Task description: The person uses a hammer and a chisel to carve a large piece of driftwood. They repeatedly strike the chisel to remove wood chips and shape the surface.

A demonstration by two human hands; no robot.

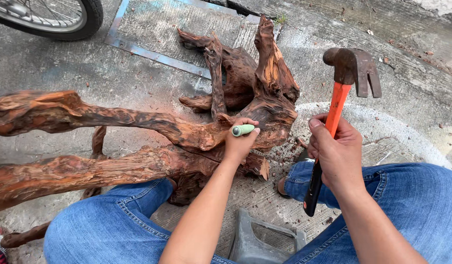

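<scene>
A large gnarled reddish-brown tree root [138, 142] lies on the concrete in front of my knees, with branches reaching left and upward. My left hand [239, 142] is closed around a chisel with a pale green handle end [242, 130], pressed against the root near its middle. My right hand [336, 154] grips a claw hammer by its orange and black handle [333, 117], the rusty steel head [353, 68] raised to the right of the root, apart from the chisel.
A bicycle wheel [55, 17] stands at the top left. A metal-framed concrete cover [172, 29] lies behind the root. A grey plastic stool [258, 242] sits between my jeans-clad legs [113, 227]. Wood chips litter the ground by my right foot.
</scene>
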